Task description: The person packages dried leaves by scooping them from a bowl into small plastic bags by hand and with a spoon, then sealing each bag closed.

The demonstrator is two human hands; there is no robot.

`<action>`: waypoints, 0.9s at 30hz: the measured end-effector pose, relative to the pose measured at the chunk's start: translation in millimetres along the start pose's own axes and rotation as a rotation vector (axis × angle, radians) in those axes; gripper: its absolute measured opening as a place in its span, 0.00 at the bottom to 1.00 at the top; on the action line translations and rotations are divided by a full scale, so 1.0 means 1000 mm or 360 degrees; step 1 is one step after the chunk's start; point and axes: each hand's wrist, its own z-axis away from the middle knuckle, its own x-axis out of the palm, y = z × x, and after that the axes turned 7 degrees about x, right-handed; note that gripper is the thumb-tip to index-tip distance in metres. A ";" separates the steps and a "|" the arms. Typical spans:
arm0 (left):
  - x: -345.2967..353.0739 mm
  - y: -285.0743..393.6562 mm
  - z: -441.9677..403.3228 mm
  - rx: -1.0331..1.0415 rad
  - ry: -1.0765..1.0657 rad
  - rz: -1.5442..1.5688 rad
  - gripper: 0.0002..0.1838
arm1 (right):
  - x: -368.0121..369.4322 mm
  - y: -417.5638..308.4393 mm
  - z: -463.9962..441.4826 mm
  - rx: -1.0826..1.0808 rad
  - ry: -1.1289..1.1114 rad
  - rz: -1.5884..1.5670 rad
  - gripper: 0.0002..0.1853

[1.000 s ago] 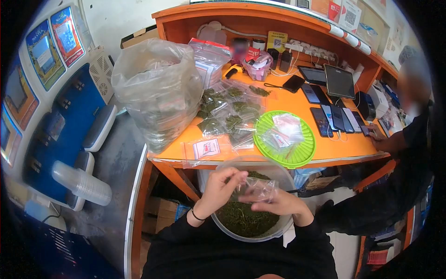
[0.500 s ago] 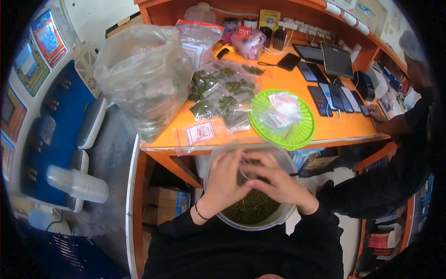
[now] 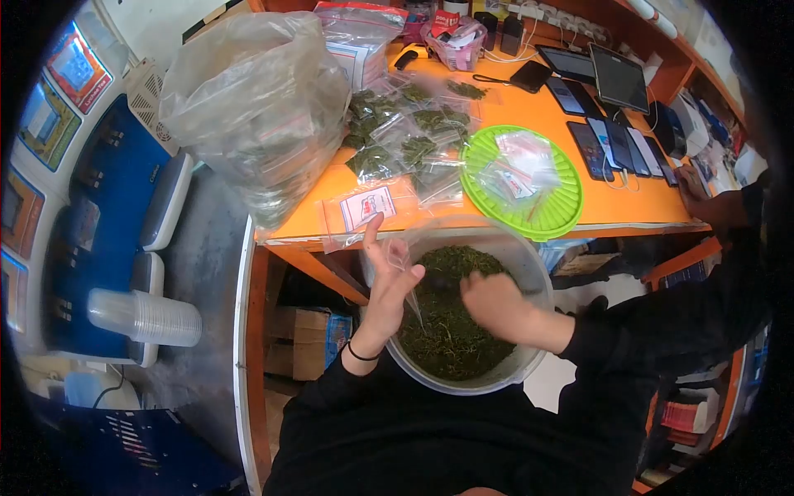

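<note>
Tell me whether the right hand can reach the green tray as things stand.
Likely yes: the right hand is at the green leaves in the tub, and only the tub's far rim and the desk's edge appear between it and the green tray.

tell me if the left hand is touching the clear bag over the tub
Touching: in the head view, the left hand holds the clear bag between thumb and fingers.

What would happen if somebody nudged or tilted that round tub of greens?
The tub would probably keep its shape, since its round wall stands open unsupported. The shredded greens might shift or spill if it tilted, lying loose beneath an open top.
</note>
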 end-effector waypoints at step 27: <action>0.000 0.006 0.002 0.0270 0.0176 -0.0037 0.37 | -0.017 0.033 0.024 -0.0174 -0.0032 -0.0966 0.11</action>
